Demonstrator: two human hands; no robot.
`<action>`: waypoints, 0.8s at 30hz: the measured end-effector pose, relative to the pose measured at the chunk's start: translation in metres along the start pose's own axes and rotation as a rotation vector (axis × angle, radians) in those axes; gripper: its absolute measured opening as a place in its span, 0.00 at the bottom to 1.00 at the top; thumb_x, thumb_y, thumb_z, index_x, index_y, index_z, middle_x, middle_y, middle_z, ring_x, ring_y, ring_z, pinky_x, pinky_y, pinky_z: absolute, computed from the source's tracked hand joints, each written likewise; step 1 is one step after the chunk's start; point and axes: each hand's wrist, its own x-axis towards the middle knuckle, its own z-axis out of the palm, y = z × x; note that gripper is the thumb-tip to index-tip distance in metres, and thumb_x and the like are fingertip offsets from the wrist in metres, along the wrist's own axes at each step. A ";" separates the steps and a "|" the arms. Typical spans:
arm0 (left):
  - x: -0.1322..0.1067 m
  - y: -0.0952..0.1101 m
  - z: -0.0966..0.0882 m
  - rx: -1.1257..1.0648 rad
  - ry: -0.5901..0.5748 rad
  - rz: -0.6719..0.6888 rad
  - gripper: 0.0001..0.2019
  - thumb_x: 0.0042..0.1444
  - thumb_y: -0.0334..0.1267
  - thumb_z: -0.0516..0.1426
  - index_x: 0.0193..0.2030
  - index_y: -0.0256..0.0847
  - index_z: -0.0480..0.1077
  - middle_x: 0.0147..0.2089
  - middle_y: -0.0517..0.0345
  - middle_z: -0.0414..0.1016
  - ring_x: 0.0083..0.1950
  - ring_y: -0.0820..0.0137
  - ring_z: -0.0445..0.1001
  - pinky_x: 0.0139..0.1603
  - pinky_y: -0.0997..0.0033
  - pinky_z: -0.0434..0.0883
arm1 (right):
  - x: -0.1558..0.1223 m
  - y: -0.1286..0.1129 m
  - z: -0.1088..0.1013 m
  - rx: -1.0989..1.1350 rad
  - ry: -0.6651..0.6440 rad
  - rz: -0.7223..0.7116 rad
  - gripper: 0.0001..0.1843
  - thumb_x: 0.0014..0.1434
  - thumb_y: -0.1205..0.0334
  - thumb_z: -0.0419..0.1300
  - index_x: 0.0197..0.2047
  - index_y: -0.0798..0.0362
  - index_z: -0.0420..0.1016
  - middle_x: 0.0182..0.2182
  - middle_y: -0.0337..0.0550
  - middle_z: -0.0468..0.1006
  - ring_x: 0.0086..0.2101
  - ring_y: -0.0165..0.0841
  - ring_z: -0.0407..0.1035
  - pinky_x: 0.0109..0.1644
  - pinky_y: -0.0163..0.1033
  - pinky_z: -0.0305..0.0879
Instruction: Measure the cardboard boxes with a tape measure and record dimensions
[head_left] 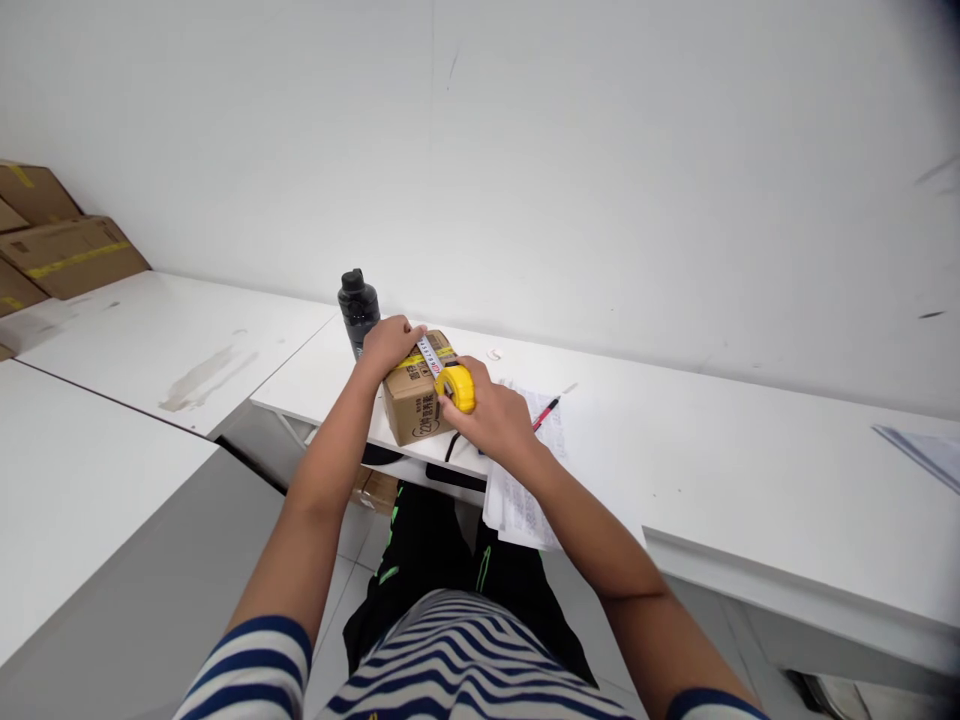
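Note:
A small brown cardboard box (409, 401) with black print and yellow tape stands near the front edge of the white desk. Across its top lies the white blade of a yellow tape measure (459, 387), pulled partly out. My right hand (491, 412) is closed around the tape measure's case at the box's right side. At the far left edge of the box, my left hand (390, 343) pinches the blade's end with thumb and fingers. The very tip of the blade is hidden by these fingers.
Behind my left hand stands a dark water bottle (358, 308). Printed papers (525, 505) and a red-black pen (546, 413) lie to the right. Larger cartons (79, 255) are stacked at far left. A white wall (570, 180) rises behind the desk (720, 440).

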 end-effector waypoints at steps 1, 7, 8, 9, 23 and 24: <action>-0.005 0.003 -0.003 -0.049 0.055 0.032 0.18 0.60 0.55 0.54 0.30 0.42 0.69 0.37 0.52 0.78 0.38 0.63 0.73 0.39 0.65 0.64 | -0.001 0.004 0.001 0.017 0.025 -0.010 0.35 0.62 0.45 0.54 0.69 0.49 0.55 0.41 0.48 0.83 0.37 0.49 0.78 0.37 0.47 0.69; -0.072 0.045 -0.028 -0.260 0.133 0.291 0.23 0.63 0.59 0.49 0.33 0.41 0.70 0.37 0.56 0.78 0.40 0.67 0.74 0.43 0.66 0.68 | -0.006 0.038 0.011 0.215 0.329 -0.214 0.31 0.64 0.48 0.55 0.68 0.44 0.58 0.56 0.49 0.76 0.50 0.46 0.74 0.47 0.50 0.74; -0.082 0.050 -0.029 -0.242 0.096 0.356 0.24 0.65 0.59 0.47 0.36 0.41 0.71 0.39 0.55 0.78 0.42 0.66 0.74 0.46 0.64 0.68 | -0.007 0.042 0.013 0.254 0.371 -0.236 0.30 0.64 0.48 0.56 0.67 0.44 0.59 0.57 0.49 0.74 0.50 0.45 0.74 0.47 0.49 0.74; -0.090 0.053 -0.029 -0.212 0.059 0.417 0.25 0.66 0.59 0.45 0.40 0.42 0.73 0.42 0.54 0.79 0.45 0.65 0.75 0.50 0.62 0.68 | -0.007 0.047 0.015 0.293 0.401 -0.244 0.29 0.64 0.48 0.57 0.66 0.44 0.61 0.59 0.49 0.73 0.50 0.44 0.73 0.47 0.49 0.74; -0.124 -0.075 0.001 -0.166 0.089 0.234 0.44 0.56 0.63 0.57 0.74 0.45 0.51 0.76 0.50 0.51 0.77 0.58 0.48 0.76 0.55 0.47 | 0.047 0.052 0.012 1.216 0.185 0.077 0.34 0.47 0.42 0.69 0.51 0.45 0.59 0.42 0.38 0.72 0.36 0.32 0.72 0.28 0.33 0.66; -0.129 -0.082 0.011 -0.266 0.106 0.233 0.45 0.55 0.64 0.57 0.74 0.44 0.51 0.76 0.49 0.50 0.77 0.58 0.48 0.76 0.55 0.47 | 0.053 0.045 0.012 1.186 0.141 0.070 0.34 0.47 0.41 0.69 0.50 0.45 0.59 0.41 0.38 0.72 0.35 0.32 0.72 0.27 0.33 0.66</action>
